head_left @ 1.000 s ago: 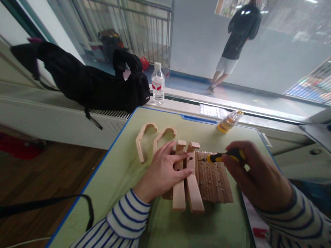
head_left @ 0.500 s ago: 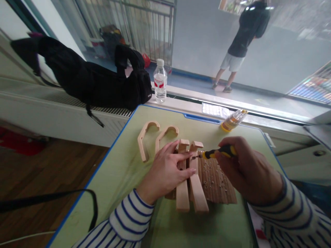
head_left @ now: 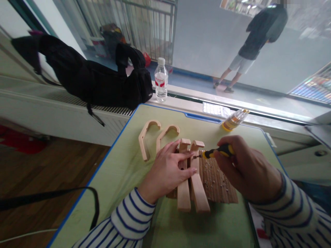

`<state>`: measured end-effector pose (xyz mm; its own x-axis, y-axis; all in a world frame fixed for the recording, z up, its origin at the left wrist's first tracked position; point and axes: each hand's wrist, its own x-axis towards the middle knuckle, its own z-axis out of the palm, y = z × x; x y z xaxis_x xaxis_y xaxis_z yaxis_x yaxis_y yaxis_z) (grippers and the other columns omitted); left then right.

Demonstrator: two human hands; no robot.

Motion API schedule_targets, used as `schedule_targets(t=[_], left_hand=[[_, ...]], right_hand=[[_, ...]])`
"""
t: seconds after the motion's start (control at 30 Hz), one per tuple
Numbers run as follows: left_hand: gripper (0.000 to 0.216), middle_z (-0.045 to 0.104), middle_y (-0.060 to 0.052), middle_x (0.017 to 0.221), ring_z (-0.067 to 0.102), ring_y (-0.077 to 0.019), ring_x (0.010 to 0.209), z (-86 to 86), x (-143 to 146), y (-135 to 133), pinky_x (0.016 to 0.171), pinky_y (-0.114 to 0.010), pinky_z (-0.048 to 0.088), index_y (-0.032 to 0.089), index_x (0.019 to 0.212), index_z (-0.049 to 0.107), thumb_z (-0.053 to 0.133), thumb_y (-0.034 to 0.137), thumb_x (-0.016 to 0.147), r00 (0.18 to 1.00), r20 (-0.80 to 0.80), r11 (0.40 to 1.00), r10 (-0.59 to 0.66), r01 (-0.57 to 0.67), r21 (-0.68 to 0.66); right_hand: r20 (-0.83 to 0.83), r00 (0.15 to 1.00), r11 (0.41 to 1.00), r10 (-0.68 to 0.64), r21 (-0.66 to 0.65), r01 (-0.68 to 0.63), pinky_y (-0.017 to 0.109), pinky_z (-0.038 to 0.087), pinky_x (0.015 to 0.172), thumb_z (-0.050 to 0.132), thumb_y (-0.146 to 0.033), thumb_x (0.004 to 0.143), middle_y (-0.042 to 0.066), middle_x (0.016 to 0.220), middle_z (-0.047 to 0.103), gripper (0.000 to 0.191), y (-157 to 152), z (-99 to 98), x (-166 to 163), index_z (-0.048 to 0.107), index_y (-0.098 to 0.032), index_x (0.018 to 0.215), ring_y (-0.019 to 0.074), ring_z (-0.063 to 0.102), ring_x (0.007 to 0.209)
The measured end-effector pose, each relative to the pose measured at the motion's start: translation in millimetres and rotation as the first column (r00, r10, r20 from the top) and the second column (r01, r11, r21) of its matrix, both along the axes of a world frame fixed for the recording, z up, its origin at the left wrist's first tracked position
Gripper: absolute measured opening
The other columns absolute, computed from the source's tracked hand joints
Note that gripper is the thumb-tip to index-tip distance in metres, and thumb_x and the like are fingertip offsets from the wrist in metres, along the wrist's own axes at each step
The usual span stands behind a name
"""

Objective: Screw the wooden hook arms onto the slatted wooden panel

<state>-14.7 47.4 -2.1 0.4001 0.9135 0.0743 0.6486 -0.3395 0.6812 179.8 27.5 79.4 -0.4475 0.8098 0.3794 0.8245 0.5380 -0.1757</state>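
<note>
My right hand (head_left: 248, 168) is closed round the black-and-yellow handle of a screwdriver (head_left: 212, 153). The screwdriver's short shaft points left, its tip at the side of a hooked wooden piece (head_left: 198, 187). Close beside that one lies a second hooked wooden piece (head_left: 183, 194). My left hand (head_left: 168, 168) lies across both, thumb on the right piece and fingers over the left, holding them down. Beneath them is a ribbed brown board (head_left: 219, 186) with small light bits scattered on it. Two more wooden hooks (head_left: 144, 146) rest farther off at the left; my left hand partly covers the nearer one.
The green table (head_left: 124, 165) has a blue edge. At its far right a clear bottle with a yellow base (head_left: 234, 120) stands tilted in view. A water bottle (head_left: 161, 81) and a black bag (head_left: 98, 82) are on the sill. Behind the glass stands a person (head_left: 258, 38).
Both hands and the wooden pieces keep nearly the same place, with the screwdriver tip still at the right piece. The person behind the glass leans farther right.
</note>
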Motion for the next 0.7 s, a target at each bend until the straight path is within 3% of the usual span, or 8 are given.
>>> schedule_targets(t=[0.7], left_hand=[[0.047,0.043,-0.002,0.139,0.026,-0.0270,0.135,-0.6,-1.2,-0.7,0.112,-0.044,0.021,0.035,0.120,0.059,0.064,0.049,0.075,1.000,0.009,1.000,-0.006,0.006,-0.014]], right_hand=[[0.052,0.999,1.000,0.000,-0.027,0.002,0.021,0.035,0.046,0.045,-0.023,0.085,-0.003,0.060,0.056,0.011,3.1,4.5,-1.4,0.042,-0.016,0.094,0.0101,0.053,0.048]])
